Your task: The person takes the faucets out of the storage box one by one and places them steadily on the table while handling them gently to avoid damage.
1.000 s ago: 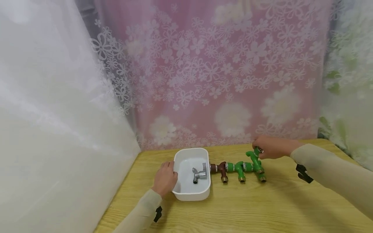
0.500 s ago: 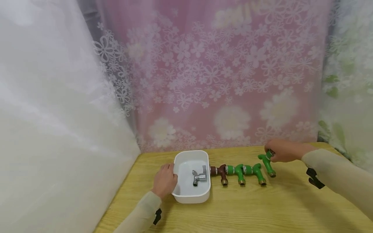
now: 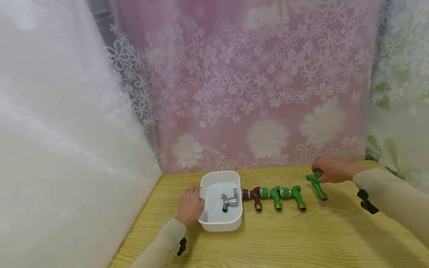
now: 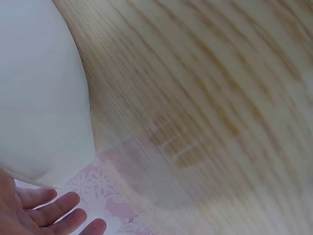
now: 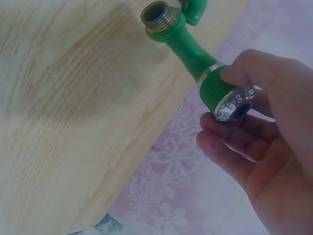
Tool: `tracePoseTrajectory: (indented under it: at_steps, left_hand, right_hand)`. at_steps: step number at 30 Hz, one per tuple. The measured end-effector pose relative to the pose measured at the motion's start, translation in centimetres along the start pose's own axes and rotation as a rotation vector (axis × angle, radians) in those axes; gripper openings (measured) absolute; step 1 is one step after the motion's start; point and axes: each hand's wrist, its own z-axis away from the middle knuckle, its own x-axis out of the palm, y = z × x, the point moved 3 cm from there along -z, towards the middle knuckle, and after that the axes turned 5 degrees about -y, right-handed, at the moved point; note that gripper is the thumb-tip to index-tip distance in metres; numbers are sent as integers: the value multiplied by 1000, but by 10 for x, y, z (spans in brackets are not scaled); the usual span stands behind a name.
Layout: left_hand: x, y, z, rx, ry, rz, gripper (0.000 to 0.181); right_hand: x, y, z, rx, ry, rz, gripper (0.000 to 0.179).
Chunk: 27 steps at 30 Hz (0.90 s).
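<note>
Held green tap (image 3: 315,184): hangs at about 7 o'clock from the right hand (image 3: 330,170) in the head view. Long axis runs roughly 11 to 5, threaded mouth (image 5: 160,19) at the 5 end. Right hand owns it; left is well apart. Can't tell if the mouth touches the tabletop (image 3: 268,242).

Right fingers (image 5: 222,154): thumb side pinches the ribbed collar (image 5: 213,90) by the chrome cap (image 5: 235,104), 2 fingers close below, no wide gap. Body is glossy green, tapered; mouth is brass-toned metal.

At 8 o'clock from it, near but apart: row of 3 taps, 2 green (near green tap (image 3: 296,197), middle green tap (image 3: 276,197)), then 1 brown tap (image 3: 257,199) at the basin end. All mouths point about 6 o'clock.

Further at 9: white basin (image 3: 219,225), smooth, rounded corners, with a shiny chrome tap (image 3: 230,201) inside. Left hand (image 3: 190,206) is at its 9 o'clock rim, fingers loosely extended; can't tell where its thumb sits. Tabletop is wood-grain. Backdrop at 12: pink floral sheet (image 3: 234,82).
</note>
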Motion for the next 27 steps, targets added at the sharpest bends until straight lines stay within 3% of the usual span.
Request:
tracePoseTrajectory:
  at_steps: [6, 15, 27]
  left_hand:
    - [-1, 1, 0, -1, 0, 1, 44]
    - [-2, 0, 2, 15, 21, -7, 42]
    - [-1, -1, 2, 33, 50, 7, 40]
  right_hand:
    - [3, 2, 0, -11, 18, 42, 21]
    - [14, -1, -5, 5, -17, 127, 23]
    - [24, -8, -11, 8, -51, 103, 22]
